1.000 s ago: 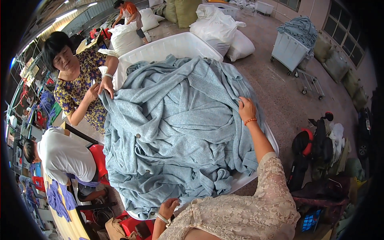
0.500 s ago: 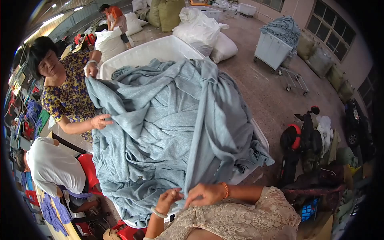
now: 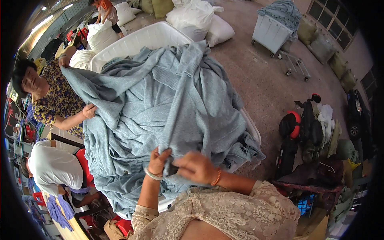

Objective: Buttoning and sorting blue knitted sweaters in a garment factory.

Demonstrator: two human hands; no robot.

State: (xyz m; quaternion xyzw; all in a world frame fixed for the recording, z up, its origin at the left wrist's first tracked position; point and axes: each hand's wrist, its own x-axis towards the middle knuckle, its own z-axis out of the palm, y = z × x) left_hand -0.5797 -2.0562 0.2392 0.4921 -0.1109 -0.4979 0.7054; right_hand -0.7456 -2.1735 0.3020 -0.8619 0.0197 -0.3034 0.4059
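While a person in a white shirt (image 3: 58, 165) sits bent over at far left, a co-worker in a flowered top (image 3: 58, 89) holds up a fold of grey-blue knitwear (image 3: 136, 124) with both co-worker's hands (image 3: 89, 111). The knitwear heaps above the rim of a white bin (image 3: 130, 43) before me. On top lies one garment (image 3: 182, 114), a long ribbed strip running to its near end. There the wearer's left hand (image 3: 158, 162) pinches the cloth; the right hand (image 3: 199, 168) is blurred beside it, and I cannot tell whether it grips. I judge this garment only partly handled, drawn out but unfolded, with most of the heap left. At right, a wheeled cart (image 3: 273, 33) carries similar cloth.
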